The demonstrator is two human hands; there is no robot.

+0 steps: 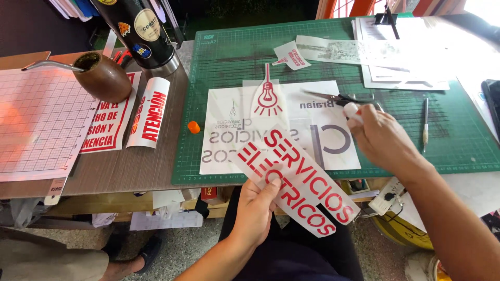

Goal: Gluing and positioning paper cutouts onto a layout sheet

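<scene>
The left hand (pixel 255 208) holds a long clear transfer strip with red cut-out lettering (pixel 297 179) by its lower edge, thumb on top and fingers beneath, so its grip is closed on the strip. The strip slants from the surface's front edge down over the person's lap, overlapping a white sheet with grey mirrored lettering (pixel 323 130) that lies on the green cutting mat (pixel 224 52).

The right hand (pixel 383 138) hovers over the right end of that sheet, its grip pinched around a small white, rounded object (pixel 352 110); what it is cannot be told. Just beyond it lie black-handled scissors (pixel 338 97). A clear piece with a red light-bulb figure (pixel 267 99) rests at the sheet's top. A small orange cap (pixel 194 127) sits beside the mat's left edge, near a brown gourd cup with a metal straw (pixel 101 78).
</scene>
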